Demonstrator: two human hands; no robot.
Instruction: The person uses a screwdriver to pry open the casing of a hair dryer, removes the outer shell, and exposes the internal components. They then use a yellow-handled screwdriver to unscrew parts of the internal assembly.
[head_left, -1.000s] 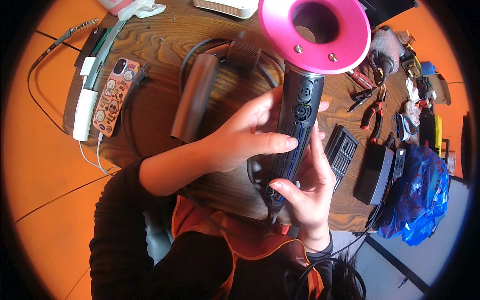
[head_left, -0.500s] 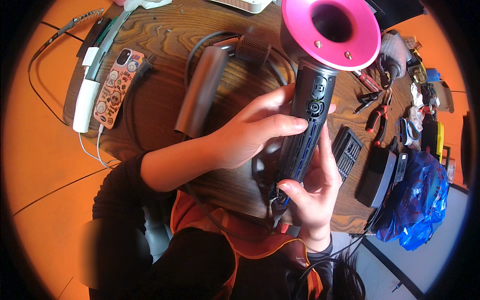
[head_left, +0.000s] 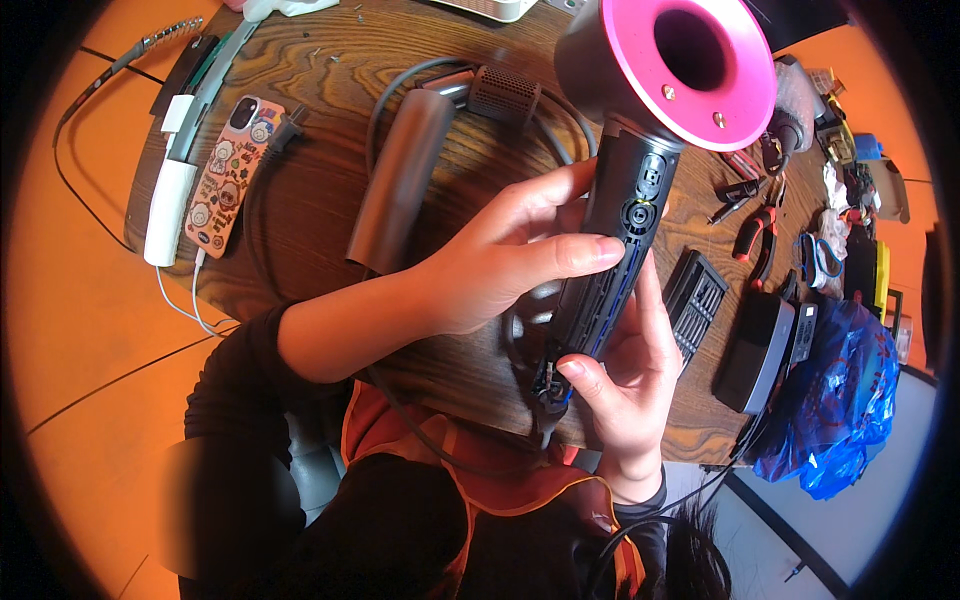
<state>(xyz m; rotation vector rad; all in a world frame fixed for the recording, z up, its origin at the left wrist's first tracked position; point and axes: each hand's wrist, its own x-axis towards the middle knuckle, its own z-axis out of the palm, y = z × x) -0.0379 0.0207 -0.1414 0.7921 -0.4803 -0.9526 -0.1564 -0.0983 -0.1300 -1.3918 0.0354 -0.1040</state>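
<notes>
I hold a hair dryer (head_left: 640, 190) upright over the wooden table (head_left: 320, 90); it has a dark grey handle and a round pink head at the top. My left hand (head_left: 500, 260) wraps the middle of the handle, thumb across its front just under the switches. My right hand (head_left: 625, 385) cups the lower end of the handle from behind, its thumb on the base where the cable comes out. A grey cylindrical sleeve (head_left: 400, 180) and a small perforated cage (head_left: 505, 92) lie on the table behind my left hand.
A phone in a patterned case (head_left: 225, 175) and a white charger block (head_left: 170, 210) lie at the left table edge. Pliers (head_left: 752, 232), a bit set (head_left: 697, 300), a black box (head_left: 757, 350) and a blue plastic bag (head_left: 835, 400) crowd the right side. A dark cable loops across the table.
The dryer has shifted slightly right and up in view. My left thumb has moved across the front of the handle. My right hand keeps its hold on the base.
</notes>
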